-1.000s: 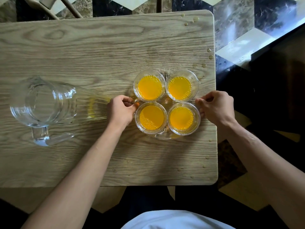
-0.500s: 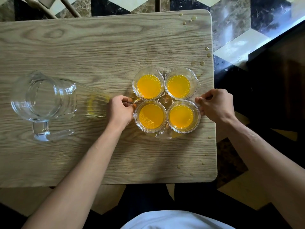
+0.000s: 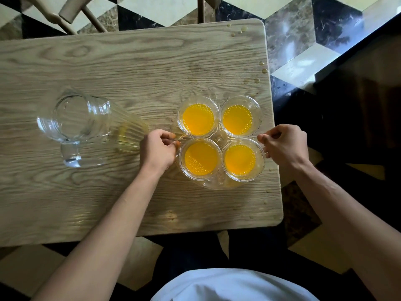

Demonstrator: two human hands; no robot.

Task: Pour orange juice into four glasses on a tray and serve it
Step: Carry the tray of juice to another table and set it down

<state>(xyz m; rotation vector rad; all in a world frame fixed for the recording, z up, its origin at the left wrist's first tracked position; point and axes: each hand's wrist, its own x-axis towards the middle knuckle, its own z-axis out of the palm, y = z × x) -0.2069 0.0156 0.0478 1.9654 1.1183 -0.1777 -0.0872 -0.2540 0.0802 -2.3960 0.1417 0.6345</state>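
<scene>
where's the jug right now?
Head view: the jug stands on the left half of the table, apparently empty, handle toward the person, just left of the left hand.
</scene>
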